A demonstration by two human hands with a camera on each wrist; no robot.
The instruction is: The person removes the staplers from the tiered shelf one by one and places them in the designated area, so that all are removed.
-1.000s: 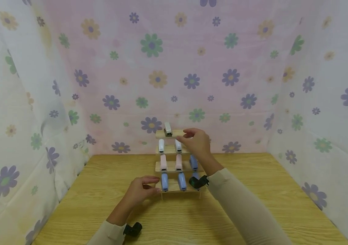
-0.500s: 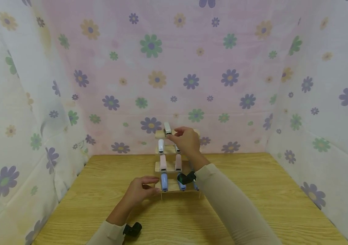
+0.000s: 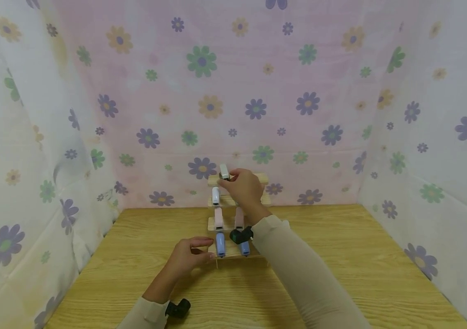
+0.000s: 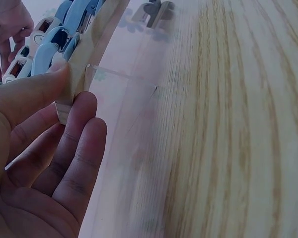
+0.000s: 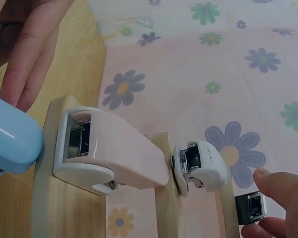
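A tiered wooden display rack (image 3: 261, 179) holds several mini staplers facing forward. My left hand (image 3: 188, 256) pinches the left end of the bottom board (image 4: 79, 74), thumb above and fingers underneath. My right hand (image 3: 246, 186) is at the top tier, its thumb and fingers on either side of a white stapler (image 5: 251, 207) with a dark front. A gap shows between the thumb and that stapler in the right wrist view. Below are a white stapler (image 3: 215, 195), a pink stapler (image 3: 218, 218) and a blue stapler (image 3: 220, 244). My right arm hides the rack's right side.
The rack stands on a wood-grain table (image 3: 143, 237) on thin legs. A flower-patterned cloth (image 3: 233, 91) hangs behind and along both sides. Each wrist wears a black camera (image 3: 179, 308).
My right hand has moved left along the top tier until its thumb and fingers straddle the white stapler. The left hand has kept its hold on the bottom board.
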